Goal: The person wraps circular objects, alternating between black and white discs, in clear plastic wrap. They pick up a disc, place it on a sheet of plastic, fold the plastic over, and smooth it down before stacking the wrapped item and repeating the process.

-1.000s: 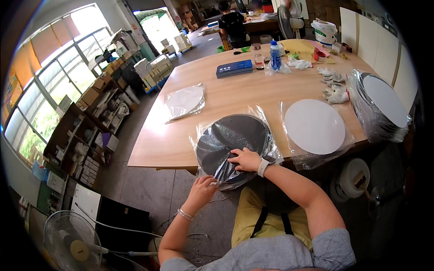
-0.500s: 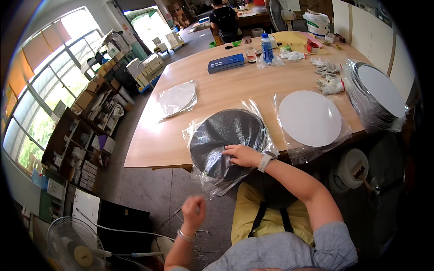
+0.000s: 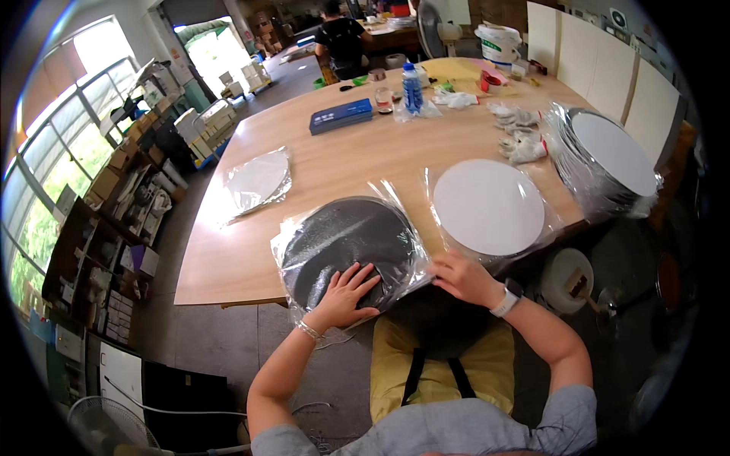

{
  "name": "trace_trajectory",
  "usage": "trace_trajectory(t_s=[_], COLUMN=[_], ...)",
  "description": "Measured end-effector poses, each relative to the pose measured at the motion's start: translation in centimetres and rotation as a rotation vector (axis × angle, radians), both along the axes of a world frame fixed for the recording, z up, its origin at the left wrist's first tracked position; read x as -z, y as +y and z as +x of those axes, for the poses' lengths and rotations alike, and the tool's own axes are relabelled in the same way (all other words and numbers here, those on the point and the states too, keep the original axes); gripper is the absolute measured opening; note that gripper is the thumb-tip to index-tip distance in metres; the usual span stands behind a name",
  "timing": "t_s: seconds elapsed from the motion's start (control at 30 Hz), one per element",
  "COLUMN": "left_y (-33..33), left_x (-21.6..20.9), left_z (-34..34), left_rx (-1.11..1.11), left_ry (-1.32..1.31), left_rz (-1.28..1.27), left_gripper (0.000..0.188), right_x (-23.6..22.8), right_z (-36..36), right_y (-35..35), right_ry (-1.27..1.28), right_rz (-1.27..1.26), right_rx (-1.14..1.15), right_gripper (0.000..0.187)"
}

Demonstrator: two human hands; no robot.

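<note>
A dark round disc [image 3: 346, 228] lies at the table's near edge inside a clear plastic bag [image 3: 417, 264]. My left hand [image 3: 346, 296] rests flat on the bagged disc near its front, fingers spread. At the bag's right edge, my right hand [image 3: 462, 278] has its fingers closed in a pinch on the plastic. Just right of it a white round disc [image 3: 489, 207] lies on clear plastic. Farther left is another white disc [image 3: 258, 181] in a clear wrapper.
A stack of plastic-wrapped discs [image 3: 614, 156] leans at the table's right edge. White work gloves [image 3: 523, 144], a blue box [image 3: 341, 116], a water bottle [image 3: 412, 91] and a bucket [image 3: 498, 45] stand farther back. A person [image 3: 342, 42] sits beyond the table.
My left hand has come up from beside the table onto the bagged dark disc. My right hand has left the disc's surface for the bag's right edge. The view has shifted.
</note>
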State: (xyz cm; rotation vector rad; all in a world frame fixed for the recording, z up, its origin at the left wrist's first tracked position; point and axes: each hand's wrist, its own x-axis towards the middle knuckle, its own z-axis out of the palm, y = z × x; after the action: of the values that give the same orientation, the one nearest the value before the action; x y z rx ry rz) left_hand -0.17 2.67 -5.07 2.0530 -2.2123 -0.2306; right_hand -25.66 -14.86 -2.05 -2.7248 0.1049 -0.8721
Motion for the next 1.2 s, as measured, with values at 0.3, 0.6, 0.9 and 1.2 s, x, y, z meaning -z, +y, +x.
trace_trajectory(t_s=[0.3,0.6,0.9,1.2], left_y=[-0.1,0.2,-0.8,-1.2], left_x=[-0.3,-0.2,-0.4,-1.5], left_z=[-1.3,-1.2,0.1,-2.4], left_rx=[-0.030,-0.105,-0.049,-0.101], left_ry=[-0.055,-0.048,0.162,-0.164], left_rz=[-0.098,-0.105,-0.046,-0.518], left_gripper=[0.080,0.078,0.062,0.010], right_x=[1.6,0.2,5.0,5.7], right_z=[6.7,-0.7,2.5,2.5], right_y=[-1.8,1.2,0.8,3.9], right_ry=[0.366,0.335,0.188,-0.025], right_rz=[-0.079,-0.339,-0.134,-0.149], right_rx=[-0.203,-0.269,-0.200,0.228], right_gripper=[0.019,0.004,0.007,0.036])
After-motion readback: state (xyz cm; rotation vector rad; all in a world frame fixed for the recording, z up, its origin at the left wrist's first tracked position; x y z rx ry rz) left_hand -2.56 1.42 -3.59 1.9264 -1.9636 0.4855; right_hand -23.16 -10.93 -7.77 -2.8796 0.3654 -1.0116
